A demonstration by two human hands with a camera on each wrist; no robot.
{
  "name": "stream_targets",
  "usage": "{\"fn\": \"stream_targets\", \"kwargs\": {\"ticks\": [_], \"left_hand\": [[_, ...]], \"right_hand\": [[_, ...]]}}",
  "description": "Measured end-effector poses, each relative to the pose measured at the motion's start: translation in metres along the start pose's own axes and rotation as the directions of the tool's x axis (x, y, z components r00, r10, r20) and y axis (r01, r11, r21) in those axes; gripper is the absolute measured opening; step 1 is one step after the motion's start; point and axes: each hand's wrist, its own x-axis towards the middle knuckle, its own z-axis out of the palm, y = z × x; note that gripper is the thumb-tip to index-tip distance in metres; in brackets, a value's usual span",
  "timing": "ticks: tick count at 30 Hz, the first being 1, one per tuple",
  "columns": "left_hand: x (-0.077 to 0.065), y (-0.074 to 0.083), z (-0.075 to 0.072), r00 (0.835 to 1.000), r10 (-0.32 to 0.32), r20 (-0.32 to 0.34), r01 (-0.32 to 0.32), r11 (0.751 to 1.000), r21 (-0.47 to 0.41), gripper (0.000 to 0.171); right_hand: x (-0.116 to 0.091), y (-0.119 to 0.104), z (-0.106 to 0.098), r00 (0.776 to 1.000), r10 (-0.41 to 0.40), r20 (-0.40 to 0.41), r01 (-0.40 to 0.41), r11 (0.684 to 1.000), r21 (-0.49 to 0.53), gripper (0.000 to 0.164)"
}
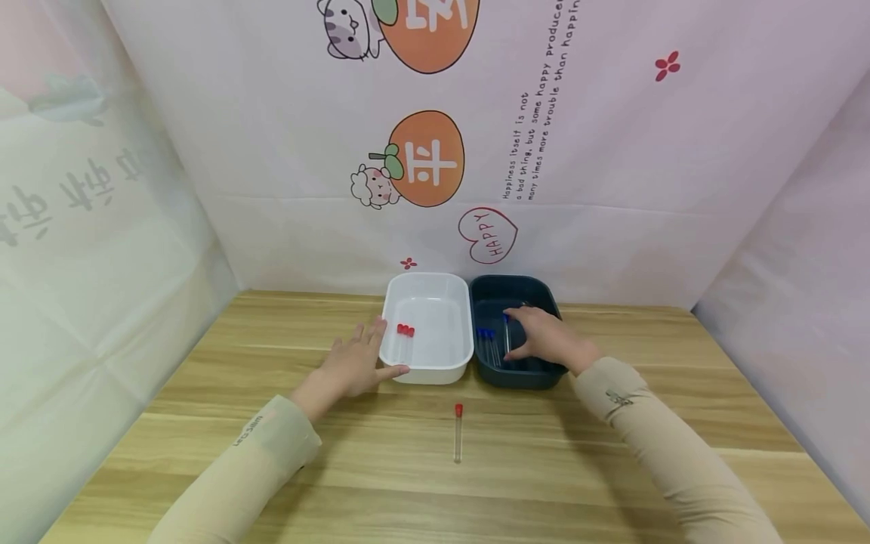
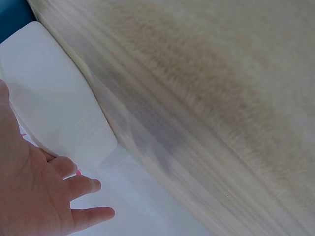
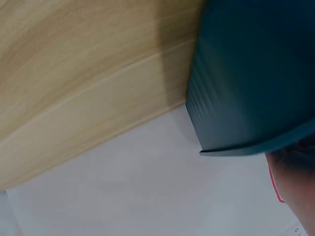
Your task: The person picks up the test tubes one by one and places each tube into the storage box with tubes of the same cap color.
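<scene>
A white bin [image 1: 438, 375] and a dark blue-green bin [image 1: 516, 378] stand side by side against the back wall. Inside the dark one, my right hand [image 1: 546, 336] holds a blue-capped test tube [image 1: 507, 336] between thumb and fingers, one at each end. Several blue-capped tubes [image 1: 487, 344] lie left of it. My left hand [image 1: 352, 364] is at the white bin's left side, fingers spread straight and the thumb at its front rim. Three red-capped tubes [image 1: 405, 340] lie in that bin. The dark bin's wall [image 3: 246, 98] mostly hides my right hand in the right wrist view.
A single red-capped test tube [image 1: 458, 434] lies on the wooden table [image 1: 381, 483] in front of the bins, its cap pointing toward them. Behind the table hangs a printed white cloth [image 1: 292, 227], with more cloth at both sides.
</scene>
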Motion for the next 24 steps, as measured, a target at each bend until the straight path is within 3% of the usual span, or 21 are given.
{"fn": "stream_targets", "kwargs": {"ticks": [5,14,24], "left_hand": [[0.001,0.0,0.001,1.0,0.002,0.0,-0.002,1.0,0.005,0.11],[0.001,0.0,-0.001,1.0,0.012,-0.006,-0.012,1.0,0.021,0.109],[0.0,-0.001,-0.001,1.0,0.009,-0.001,-0.009,1.0,0.019,0.109]], "right_hand": [[0.001,0.002,0.004,1.0,-0.001,0.021,0.001,1.0,0.005,0.087],[0.005,0.007,0.01,0.993,-0.072,0.092,0.076,0.996,-0.046,0.081],[0.012,0.009,0.015,0.989,-0.058,0.135,0.068,0.995,-0.067,0.081]]}}
